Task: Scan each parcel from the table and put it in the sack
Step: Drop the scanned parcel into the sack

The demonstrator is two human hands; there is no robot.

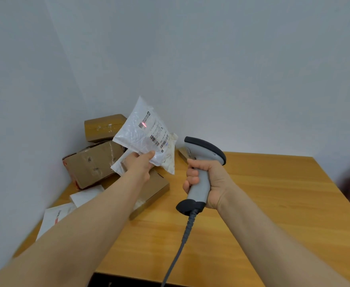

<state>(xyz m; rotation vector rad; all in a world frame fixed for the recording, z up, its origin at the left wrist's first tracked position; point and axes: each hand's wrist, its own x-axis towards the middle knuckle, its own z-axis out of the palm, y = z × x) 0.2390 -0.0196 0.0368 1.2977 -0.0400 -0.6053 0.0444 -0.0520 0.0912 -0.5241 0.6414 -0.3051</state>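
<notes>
My left hand (139,162) pinches the lower edge of a white plastic parcel bag (143,131) and holds it up above the table, label side toward me. A red scanner line glows on the upper barcode of that label. My right hand (207,183) grips the handle of a grey barcode scanner (203,160) with a dark head, pointed at the bag. Its coiled cable (182,241) hangs down toward the table's front edge. The sack is not in view.
Cardboard boxes (95,162) are piled in the back left corner of the wooden table (263,204), one box (103,127) on top. A flat box (153,191) and white envelopes (54,216) lie near the left edge. White walls close in behind and to the left.
</notes>
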